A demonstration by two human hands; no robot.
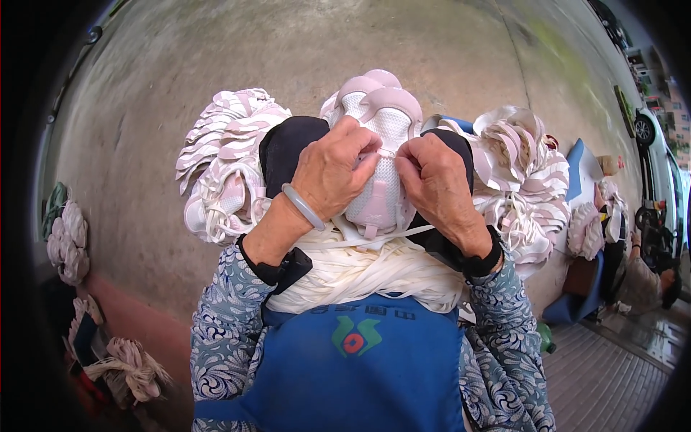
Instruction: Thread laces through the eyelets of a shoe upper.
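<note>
A white and pale pink shoe upper [391,129] lies over my knees, its mesh tongue facing me. My left hand [337,167] pinches a white shoelace [386,154] at the left side of the upper. On the other side, my right hand [436,176] has its fingertips closed on the lace too. The lace runs across the upper between both hands. Across my lap, below the upper, rests a thick bundle of loose white laces [360,272], above my blue apron [345,389]. The fingertips partly hide the lace ends and the eyelets.
Piles of shoe uppers stand to the left [234,144] and the right [515,165] of my knees. More bundled uppers [68,241] lie at the far left. At the far right another person [644,277] sits by blue sheets [579,173]. A parked car [651,144] stands beyond.
</note>
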